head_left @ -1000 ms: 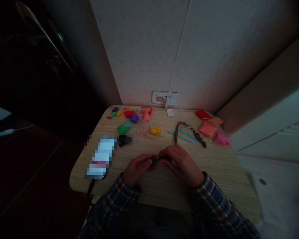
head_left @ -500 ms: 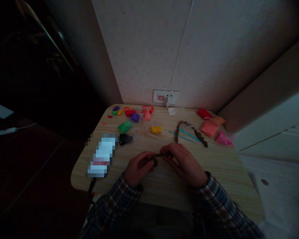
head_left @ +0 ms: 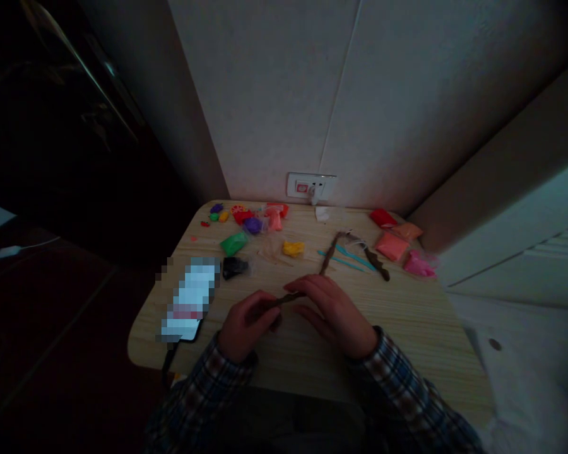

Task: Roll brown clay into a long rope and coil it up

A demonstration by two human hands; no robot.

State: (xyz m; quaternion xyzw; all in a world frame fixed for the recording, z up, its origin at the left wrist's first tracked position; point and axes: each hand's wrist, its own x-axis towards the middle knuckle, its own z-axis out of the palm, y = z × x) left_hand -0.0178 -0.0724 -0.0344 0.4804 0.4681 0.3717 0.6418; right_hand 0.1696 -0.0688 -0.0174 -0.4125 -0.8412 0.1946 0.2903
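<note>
My left hand (head_left: 250, 323) is closed around one end of a thin brown clay strip (head_left: 288, 297), its fingers curled over it. A darker brown bit shows under the left fingertips, partly hidden. My right hand (head_left: 334, 312) lies over the strip's other end, fingers bent onto it and thumb lower down. Beyond the right fingers, a long brown clay strand (head_left: 329, 253) runs up the table; whether it joins the held strip is hidden. A white looped cord (head_left: 356, 242) lies at its top, beside a thicker wavy brown clay piece (head_left: 377, 263). Blue modelling tools (head_left: 353, 256) lie between them.
A lit, blurred phone (head_left: 192, 299) with a black cable lies at left on the wooden table (head_left: 407, 334). Bagged clay sits about: green (head_left: 234, 243), black (head_left: 235, 267), yellow (head_left: 293, 248), pink (head_left: 420, 263). A wall socket (head_left: 311, 186) is behind the table.
Both hands have shifted left and the brown strip between them shows longer. More of the strand beyond my right hand is visible. The view has also shifted slightly.
</note>
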